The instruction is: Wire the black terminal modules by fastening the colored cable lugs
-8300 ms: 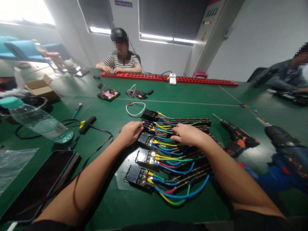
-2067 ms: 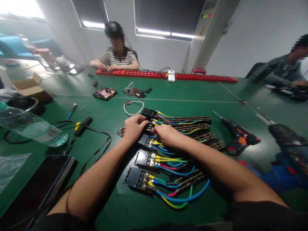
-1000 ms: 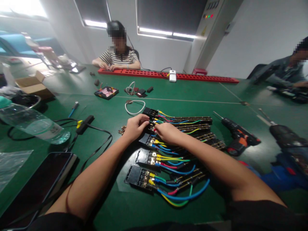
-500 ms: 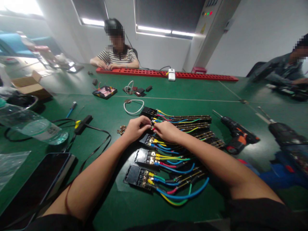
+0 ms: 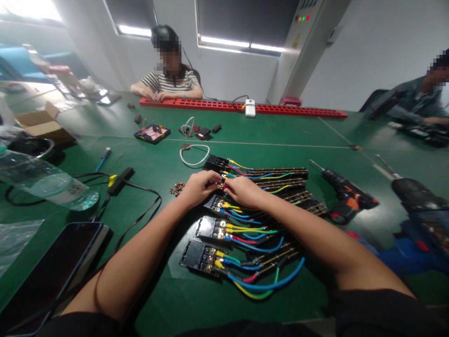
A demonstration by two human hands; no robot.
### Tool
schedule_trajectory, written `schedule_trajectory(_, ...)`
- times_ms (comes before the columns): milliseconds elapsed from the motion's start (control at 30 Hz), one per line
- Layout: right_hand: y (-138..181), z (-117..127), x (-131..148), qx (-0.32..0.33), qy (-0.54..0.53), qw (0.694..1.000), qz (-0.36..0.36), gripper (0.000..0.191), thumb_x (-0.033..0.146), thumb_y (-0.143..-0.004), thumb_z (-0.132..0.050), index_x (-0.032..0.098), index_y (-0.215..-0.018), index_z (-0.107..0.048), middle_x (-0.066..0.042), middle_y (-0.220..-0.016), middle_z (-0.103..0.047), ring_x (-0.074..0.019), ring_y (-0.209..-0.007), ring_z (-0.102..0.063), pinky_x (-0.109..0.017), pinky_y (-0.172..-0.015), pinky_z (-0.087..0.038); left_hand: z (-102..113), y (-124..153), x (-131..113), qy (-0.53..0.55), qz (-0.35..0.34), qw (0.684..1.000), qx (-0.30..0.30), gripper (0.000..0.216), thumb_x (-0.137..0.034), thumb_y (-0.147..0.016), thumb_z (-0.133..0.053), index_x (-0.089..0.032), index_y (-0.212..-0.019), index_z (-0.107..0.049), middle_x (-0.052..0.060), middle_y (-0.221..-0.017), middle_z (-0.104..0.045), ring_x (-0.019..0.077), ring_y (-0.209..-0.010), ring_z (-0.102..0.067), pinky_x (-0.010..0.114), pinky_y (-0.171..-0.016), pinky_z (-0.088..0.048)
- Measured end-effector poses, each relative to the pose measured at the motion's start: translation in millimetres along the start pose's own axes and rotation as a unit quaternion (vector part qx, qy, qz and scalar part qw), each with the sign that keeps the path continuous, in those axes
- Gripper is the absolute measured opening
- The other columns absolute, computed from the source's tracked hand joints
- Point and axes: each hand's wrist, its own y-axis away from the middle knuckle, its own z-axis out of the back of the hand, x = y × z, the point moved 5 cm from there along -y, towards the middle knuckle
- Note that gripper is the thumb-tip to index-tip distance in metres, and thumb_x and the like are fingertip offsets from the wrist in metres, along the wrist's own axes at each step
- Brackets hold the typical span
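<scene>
Both hands meet over a black terminal block in the second row from the back, which they mostly cover. My left hand (image 5: 201, 187) has thumb and forefinger pinched together at the block's screws; whatever is between them is too small to make out. Facing it, my right hand (image 5: 242, 191) is closed at the fingertips on a red-sleeved wire lug (image 5: 224, 186). Nearer to me lie more terminal blocks (image 5: 207, 228) with yellow, blue and red lugs screwed in. Behind the hands sits another wired block (image 5: 216, 163). A pile of small brass screws (image 5: 177, 188) lies left of my left hand.
On the right lie a cordless screwdriver (image 5: 351, 196) and a larger drill (image 5: 417, 201). To the left are a bottle (image 5: 52, 182), a phone (image 5: 52, 267) and a black cable (image 5: 159, 201). Across the table, a person in stripes works at a red rail (image 5: 280, 109); another sits far right.
Hardly anything differs. Both hands stay at the same block, with only a slight shift of the left fingertips.
</scene>
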Motion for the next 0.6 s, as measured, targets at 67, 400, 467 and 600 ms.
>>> schedule_trajectory(67, 0.2, -0.5, 0.3, 0.005, -0.001, 1.000, 0.003, 0.022, 0.025, -0.103, -0.049, 0.013, -0.106, -0.067, -0.014, -0.102, -0.075, -0.0208, -0.089, -0.068, -0.029, -0.075, -0.040, -0.5, 0.0, -1.0, -0.002, -0.001, 1.000, 0.006, 0.013, -0.027, -0.090, -0.067, -0.021, -0.101, -0.069, 0.004, -0.095, -0.076, 0.0178, -0.086, -0.070, 0.030, -0.081, -0.052)
schedule_trajectory(400, -0.2, -0.1, 1.1, 0.008, 0.006, 1.000, -0.002, 0.023, 0.024, -0.103, -0.047, 0.013, -0.106, -0.067, -0.014, -0.103, -0.075, -0.0225, -0.092, -0.069, -0.029, -0.077, -0.042, -0.8, -1.0, -3.3, 0.000, -0.005, 1.000, 0.017, 0.012, -0.024, -0.089, -0.067, -0.022, -0.101, -0.069, 0.003, -0.094, -0.076, 0.0180, -0.087, -0.071, 0.030, -0.081, -0.053)
schedule_trajectory(467, -0.1, 0.0, 1.3, 0.007, 0.008, 1.000, -0.004, 0.023, 0.025, -0.103, -0.048, 0.013, -0.105, -0.067, -0.014, -0.102, -0.075, -0.0223, -0.091, -0.069, -0.029, -0.077, -0.042, -0.9, -1.0, -3.4, 0.001, -0.008, 1.000, 0.017, 0.011, -0.024, -0.090, -0.067, -0.022, -0.101, -0.069, 0.003, -0.093, -0.076, 0.0178, -0.087, -0.070, 0.030, -0.081, -0.053)
schedule_trajectory(600, 0.1, -0.1, 1.9, 0.004, 0.012, 1.000, -0.007, 0.022, 0.025, -0.103, -0.047, 0.013, -0.103, -0.066, -0.014, -0.101, -0.075, -0.0221, -0.089, -0.068, -0.029, -0.075, -0.041, -0.5, -0.9, -4.2, 0.002, -0.020, 1.000, 0.016, 0.011, -0.023, -0.090, -0.068, -0.022, -0.101, -0.068, 0.002, -0.093, -0.076, 0.0174, -0.087, -0.070, 0.029, -0.081, -0.052)
